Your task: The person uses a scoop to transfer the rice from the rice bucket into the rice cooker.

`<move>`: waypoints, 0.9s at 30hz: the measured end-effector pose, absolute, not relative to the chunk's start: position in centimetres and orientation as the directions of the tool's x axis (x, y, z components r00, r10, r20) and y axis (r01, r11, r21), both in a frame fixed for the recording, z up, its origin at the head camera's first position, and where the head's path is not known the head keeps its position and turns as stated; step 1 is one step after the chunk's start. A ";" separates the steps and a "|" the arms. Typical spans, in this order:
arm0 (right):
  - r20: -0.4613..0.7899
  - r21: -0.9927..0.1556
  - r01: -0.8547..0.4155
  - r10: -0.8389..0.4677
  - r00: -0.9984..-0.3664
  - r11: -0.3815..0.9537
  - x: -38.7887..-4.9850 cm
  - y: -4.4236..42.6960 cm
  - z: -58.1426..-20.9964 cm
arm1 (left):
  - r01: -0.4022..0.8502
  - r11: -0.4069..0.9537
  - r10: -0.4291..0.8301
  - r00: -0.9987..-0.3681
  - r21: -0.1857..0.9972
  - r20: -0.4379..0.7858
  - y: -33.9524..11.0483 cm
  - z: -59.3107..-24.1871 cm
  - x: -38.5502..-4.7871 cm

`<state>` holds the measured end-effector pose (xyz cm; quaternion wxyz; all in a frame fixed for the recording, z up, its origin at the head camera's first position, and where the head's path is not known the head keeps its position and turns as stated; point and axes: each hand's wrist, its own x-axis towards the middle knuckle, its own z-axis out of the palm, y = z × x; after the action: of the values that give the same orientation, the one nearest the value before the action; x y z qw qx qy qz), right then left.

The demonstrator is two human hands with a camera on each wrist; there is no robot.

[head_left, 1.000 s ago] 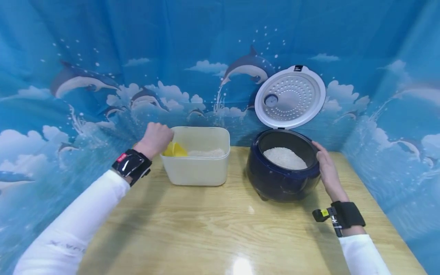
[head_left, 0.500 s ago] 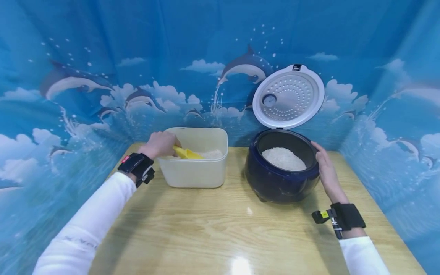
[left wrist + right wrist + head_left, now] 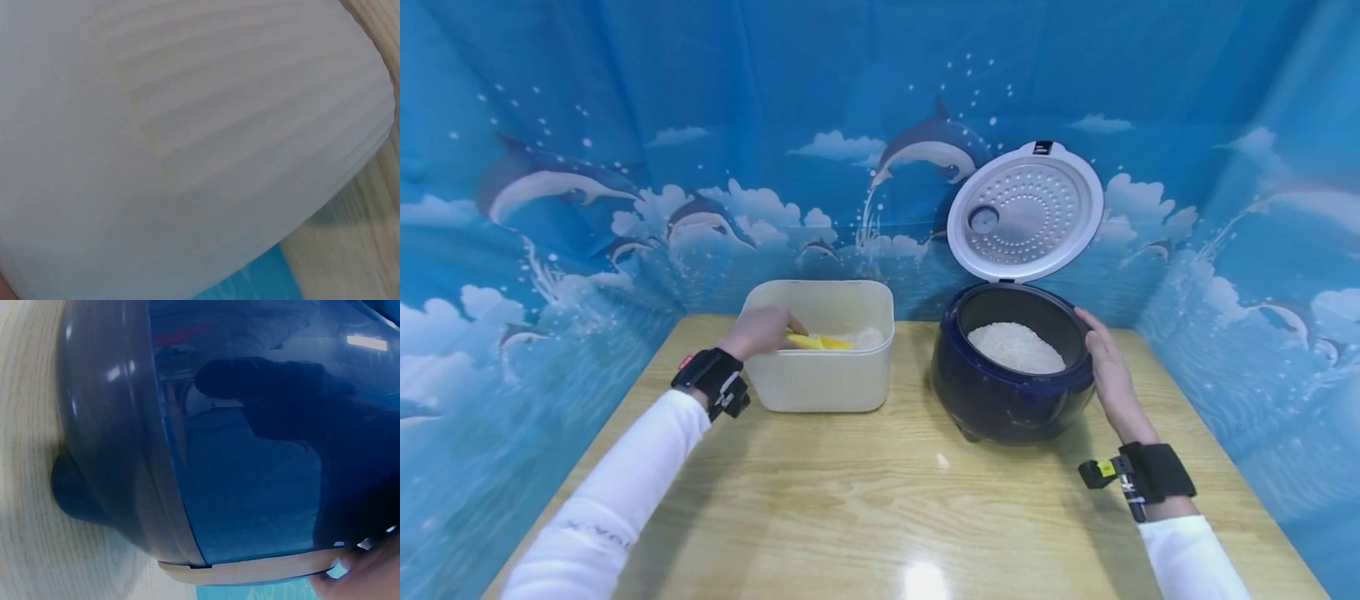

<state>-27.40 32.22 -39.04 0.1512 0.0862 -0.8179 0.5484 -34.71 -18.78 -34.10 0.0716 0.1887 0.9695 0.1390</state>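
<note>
On the counter [image 3: 850, 508], in the head view, the left hand [image 3: 765, 330] holds a yellow scoop [image 3: 823, 342] inside the bin [image 3: 820, 383] at left, beside some rice [image 3: 869, 338], while the right hand [image 3: 1112, 373] lies with extended fingers against the right side of the cooker [image 3: 1011, 408], whose lid [image 3: 1028, 215] stands raised above more rice. From the left wrist, the bin's ribbed wall fills most of the view. From the right wrist, the cooker's glossy side shows, with the right hand at lower right.
</note>
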 end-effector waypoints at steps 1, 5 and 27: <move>0.343 -0.872 -0.309 0.025 -0.939 0.381 -27.4 32.2 -39.0 | 0.350 0.891 0.387 -0.918 0.289 -0.084 -18.8 -34.2 -34.7; 0.346 -0.872 -0.311 0.027 -0.938 0.377 -27.3 32.1 -38.8 | 0.388 0.889 0.412 -0.910 0.243 -0.055 -18.7 -34.4 -34.8; 0.342 -0.866 -0.308 0.017 -0.939 0.395 -27.3 32.2 -39.0 | 0.267 0.907 0.284 -0.959 0.325 -0.004 -21.8 -31.1 -33.3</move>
<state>-27.33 32.23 -39.04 0.1497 0.0888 -0.8215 0.5430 -33.28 -21.78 -31.14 0.0258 0.1413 0.9761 0.1628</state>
